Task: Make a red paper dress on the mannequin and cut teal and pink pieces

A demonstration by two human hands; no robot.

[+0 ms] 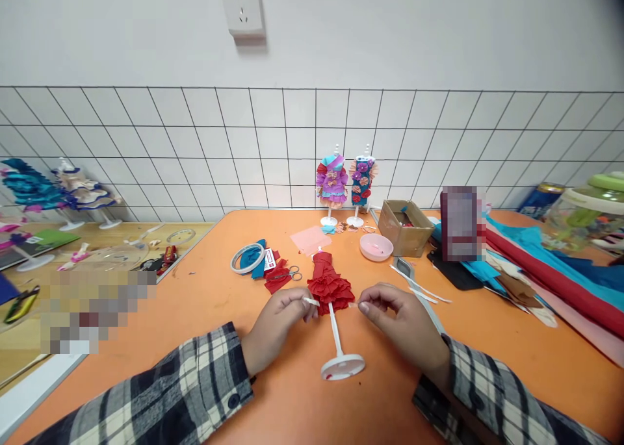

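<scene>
A small doll dress form in a ruffled red crepe-paper dress (322,273) lies on the orange table, its white stand (342,367) pointing towards me. My left hand (287,308) is closed beside the left edge of the skirt, with a short white strip (311,301) at its fingertips. On the other side, my right hand (402,321) pinches a tiny pale, see-through piece (353,305) by the hem; it looks like tape, though it is too small to be sure. Whether the left fingers also touch the skirt is hidden.
Scissors (294,273), red paper scraps (279,282) and a tape roll (234,261) lie left of the dress. Beyond stand a pink bowl (376,247), a cardboard box (414,237) and two dressed forms (332,178). Coloured paper rolls (531,256) lie at right.
</scene>
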